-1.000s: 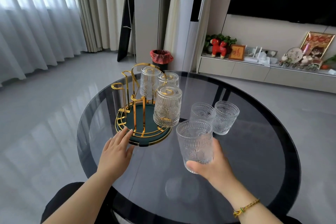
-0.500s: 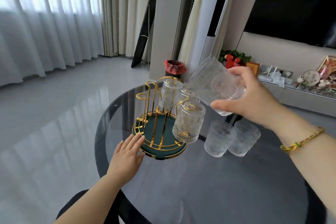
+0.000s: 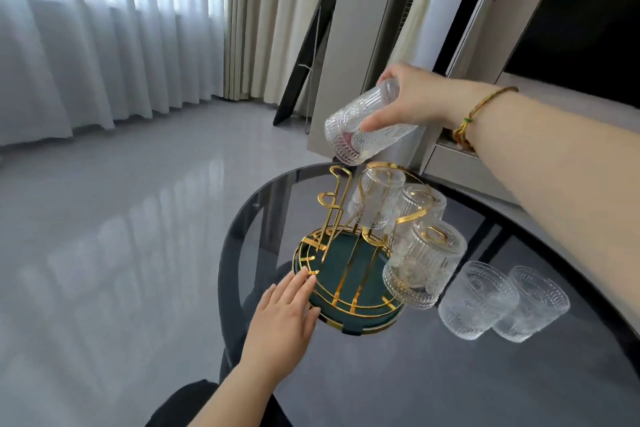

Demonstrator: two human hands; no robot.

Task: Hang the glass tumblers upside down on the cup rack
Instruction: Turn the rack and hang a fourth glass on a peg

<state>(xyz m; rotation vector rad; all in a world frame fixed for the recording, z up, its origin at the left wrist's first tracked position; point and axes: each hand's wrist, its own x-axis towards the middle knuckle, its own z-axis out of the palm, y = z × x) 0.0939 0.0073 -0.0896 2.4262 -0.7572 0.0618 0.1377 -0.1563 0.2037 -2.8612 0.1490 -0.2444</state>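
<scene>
My right hand (image 3: 410, 104) grips a ribbed glass tumbler (image 3: 360, 130), tilted mouth-down and to the left, just above the empty gold prongs of the cup rack (image 3: 337, 204). The rack has a round green base with a gold rim (image 3: 349, 315). Three tumblers (image 3: 424, 263) hang upside down on its right side. My left hand (image 3: 280, 319) lies flat on the table, fingertips touching the base's left rim. Two more tumblers (image 3: 476, 302) stand upright on the table to the right of the rack.
The rack stands on a round dark glass table (image 3: 433, 385) with its left edge close to the base. Beyond it are a grey tiled floor, white curtains, a leaning dark frame and a low cabinet at the right.
My right hand has carried the tumbler left and tipped it further mouth-down, now over the rack's free prongs. The view has shifted nearer. My left hand stays at the base.
</scene>
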